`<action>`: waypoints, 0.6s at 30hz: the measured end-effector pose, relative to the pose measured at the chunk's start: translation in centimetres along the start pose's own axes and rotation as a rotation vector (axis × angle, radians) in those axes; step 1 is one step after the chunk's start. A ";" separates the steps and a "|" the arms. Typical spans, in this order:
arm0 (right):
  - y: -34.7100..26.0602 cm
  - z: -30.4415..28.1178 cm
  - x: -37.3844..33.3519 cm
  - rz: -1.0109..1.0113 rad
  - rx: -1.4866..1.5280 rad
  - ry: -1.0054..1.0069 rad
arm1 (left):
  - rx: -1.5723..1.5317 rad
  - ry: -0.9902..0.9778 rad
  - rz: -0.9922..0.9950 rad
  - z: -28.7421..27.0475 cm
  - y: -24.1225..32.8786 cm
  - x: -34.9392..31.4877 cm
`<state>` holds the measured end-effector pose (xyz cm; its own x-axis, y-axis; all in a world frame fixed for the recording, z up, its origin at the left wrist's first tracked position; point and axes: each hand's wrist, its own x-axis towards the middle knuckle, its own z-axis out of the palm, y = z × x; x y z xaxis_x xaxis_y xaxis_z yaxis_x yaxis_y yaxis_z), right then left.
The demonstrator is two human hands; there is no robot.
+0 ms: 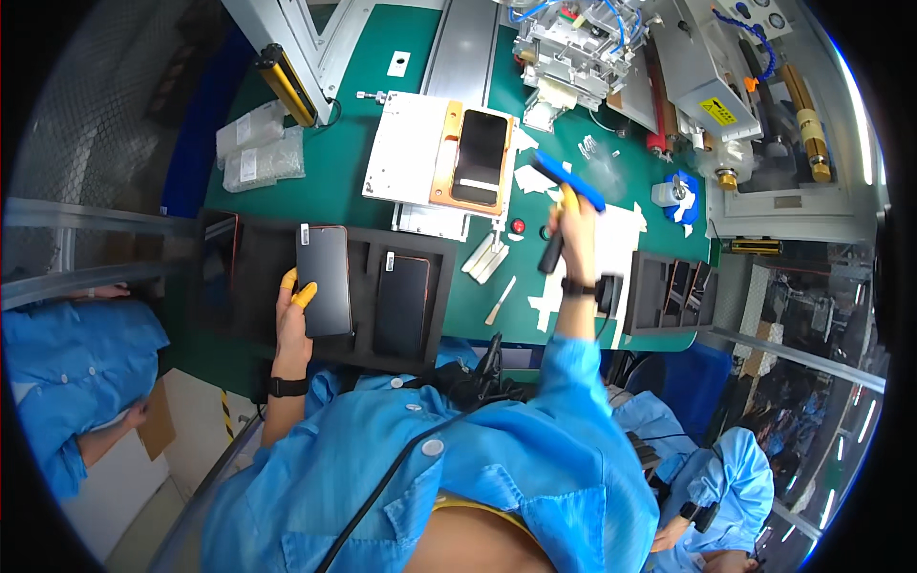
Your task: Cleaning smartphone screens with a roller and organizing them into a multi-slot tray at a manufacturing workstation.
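My left hand (292, 329), with yellow finger cots, grips the lower left edge of a dark phone (326, 282) that has a small white label at its top. This phone is over the black foam tray (435, 325), beside a second labelled phone (401, 306) lying in a slot. My right hand (575, 234) is closed around the dark handle of a blue roller (570, 180), held above the green bench. Between the hands and farther off, another phone (481, 148) sits face up in an orange-framed fixture (445, 153) on a white plate.
A metal machine (578, 53) stands at the far side. Bubble-wrap packets (263, 158) lie at the left. A small knife (500, 300) and a red button (518, 225) are on the bench. Another foam tray (652, 320) holds phones at the right. People in blue sit on both sides.
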<state>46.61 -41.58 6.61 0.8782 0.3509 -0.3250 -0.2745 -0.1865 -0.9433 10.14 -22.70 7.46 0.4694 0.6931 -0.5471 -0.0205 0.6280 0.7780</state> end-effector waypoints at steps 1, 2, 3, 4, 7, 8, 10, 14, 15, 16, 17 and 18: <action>-2.1 2.8 1.6 -0.036 -0.146 -0.058 | 0.007 0.003 0.011 0.0 -0.5 0.1; -4.7 5.7 2.8 -0.063 -0.154 -0.178 | 0.011 0.012 -0.002 0.0 -0.6 0.1; -5.0 7.1 5.3 -0.108 -0.174 -0.238 | 0.012 0.003 -0.005 0.3 -0.7 0.1; -3.5 7.9 8.9 -0.061 -0.176 -0.207 | 0.011 0.007 -0.022 0.4 -0.9 0.3; -3.7 9.7 7.1 -0.059 -0.388 -0.184 | -0.016 0.026 -0.053 0.1 -1.0 -0.3; -5.1 10.0 3.6 -0.026 -0.633 -0.243 | -0.047 0.050 -0.056 -0.1 -1.1 -0.7; 1.2 7.6 -0.7 -0.288 -0.687 -0.090 | -0.073 0.060 -0.067 0.0 -1.4 -0.8; -3.8 7.4 -5.6 -0.110 -0.743 -0.112 | -0.054 0.045 -0.092 -0.4 -1.7 -0.9; -5.0 8.4 -2.8 -0.215 -0.764 -0.030 | -0.058 0.052 -0.082 -0.3 -1.4 -0.7; -4.2 8.2 2.6 -0.222 -0.764 -0.077 | -0.062 0.052 -0.073 -0.1 -1.2 -0.5; -3.2 7.6 7.2 -0.224 -0.763 -0.122 | -0.053 0.043 -0.079 0.2 -1.1 -0.5; -3.4 8.2 8.7 -0.141 -0.541 -0.167 | -0.069 0.064 -0.079 0.5 -1.1 -0.4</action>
<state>51.99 -30.41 6.44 0.8060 0.5383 -0.2462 0.1184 -0.5541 -0.8240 10.45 -23.83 7.01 0.4146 0.6604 -0.6261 -0.0478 0.7029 0.7097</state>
